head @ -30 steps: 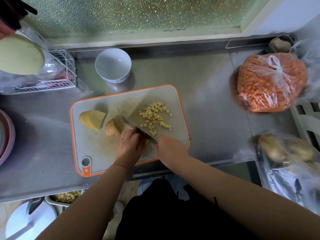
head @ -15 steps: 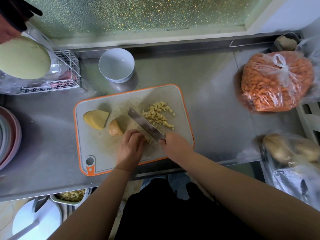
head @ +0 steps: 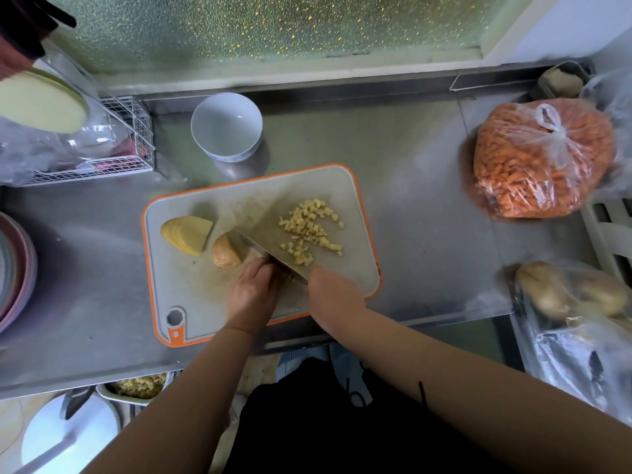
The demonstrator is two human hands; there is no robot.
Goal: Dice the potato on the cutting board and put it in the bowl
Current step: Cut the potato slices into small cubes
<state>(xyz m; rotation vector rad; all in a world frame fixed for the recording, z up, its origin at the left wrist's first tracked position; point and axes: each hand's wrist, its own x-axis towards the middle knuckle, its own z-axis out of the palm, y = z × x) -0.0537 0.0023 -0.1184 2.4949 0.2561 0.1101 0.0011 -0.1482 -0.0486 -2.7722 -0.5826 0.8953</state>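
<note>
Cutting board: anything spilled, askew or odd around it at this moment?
Nothing stands out. The diced potato stays on the cutting board, none on the counter; the bowl sits upright and empty behind it. The board lies slightly rotated, nothing more.

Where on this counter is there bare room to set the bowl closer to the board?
Bare steel lies between the board and the carrot bag, and right of the bowl. Also left of the board, before the plates. The left rear, by the rack, is crowded.
</note>
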